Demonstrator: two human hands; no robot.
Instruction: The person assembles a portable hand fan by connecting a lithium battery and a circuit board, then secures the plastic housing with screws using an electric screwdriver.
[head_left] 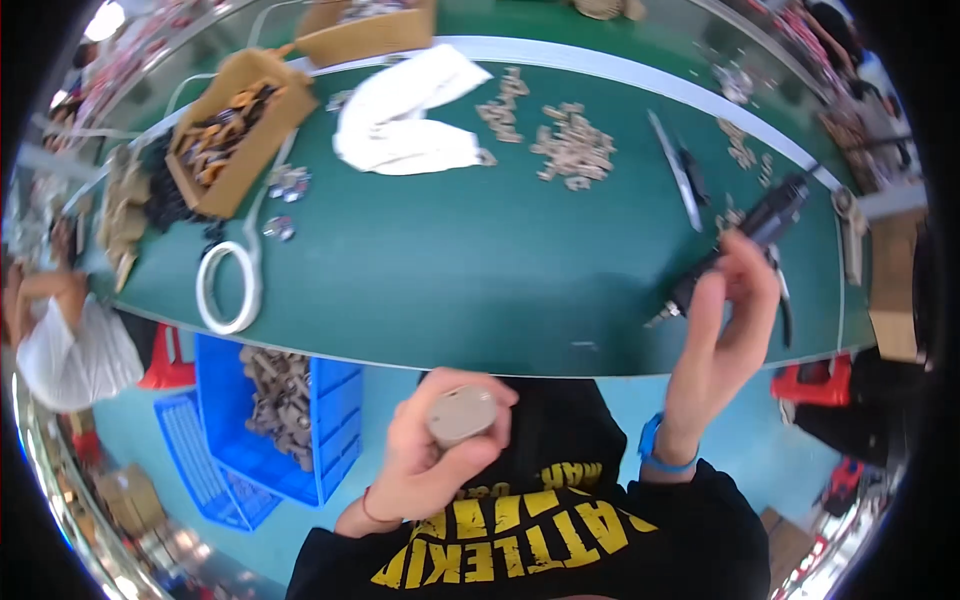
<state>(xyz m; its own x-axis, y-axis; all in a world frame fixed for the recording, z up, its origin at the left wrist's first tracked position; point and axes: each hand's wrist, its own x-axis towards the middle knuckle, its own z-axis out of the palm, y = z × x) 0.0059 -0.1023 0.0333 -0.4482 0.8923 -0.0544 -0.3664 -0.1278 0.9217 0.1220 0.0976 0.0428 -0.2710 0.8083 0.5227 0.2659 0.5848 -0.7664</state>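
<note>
My left hand (425,450) is closed around a beige, rounded part (461,415), held near my body just below the table's front edge. The part's oval end faces up and shows small holes. Over at the right, my right hand (728,330) is above the table with thumb and forefinger apart. Its fingertips overlap the black electric screwdriver (773,212); whether they touch it I cannot tell. The screwdriver slants across the table, its bit toward the front edge.
Small beige parts (575,145) lie in piles on the green table (430,270). A white cloth (400,115), a cardboard box of parts (255,150), a white tape roll (204,290) and tweezers (677,170) are around. A blue crate (335,420) with grey-brown parts stands at lower left.
</note>
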